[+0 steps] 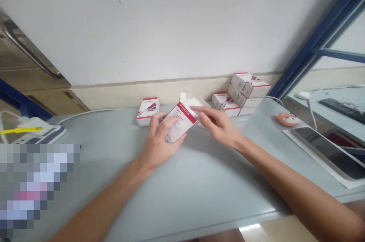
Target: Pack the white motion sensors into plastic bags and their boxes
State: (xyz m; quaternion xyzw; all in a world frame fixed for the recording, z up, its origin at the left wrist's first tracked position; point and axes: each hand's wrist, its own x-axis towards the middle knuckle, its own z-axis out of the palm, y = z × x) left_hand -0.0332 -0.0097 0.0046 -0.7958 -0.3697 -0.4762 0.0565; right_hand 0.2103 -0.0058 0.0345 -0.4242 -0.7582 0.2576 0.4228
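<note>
In the middle of the head view, a white cardboard detector box (177,124) with a red band is held tilted above the table. My left hand (159,137) is wrapped round its lower part, with the thumb and fingers on opposite sides. At the raised end of the box, white flaps stand out. My right hand (218,124) is closed at that end, index finger and thumb at the flap and edge, the other fingers curled. Partly hidden behind the hands is a whitish item (203,102) that I cannot make out.
A similar box (148,110) lies left of my hands. Several more boxes (247,89) are stacked by the wall at right. An orange animal-shaped object (288,119) and a dark phone-like slab (327,150) lie right. A power strip (42,133) sits left on the grey table (182,196).
</note>
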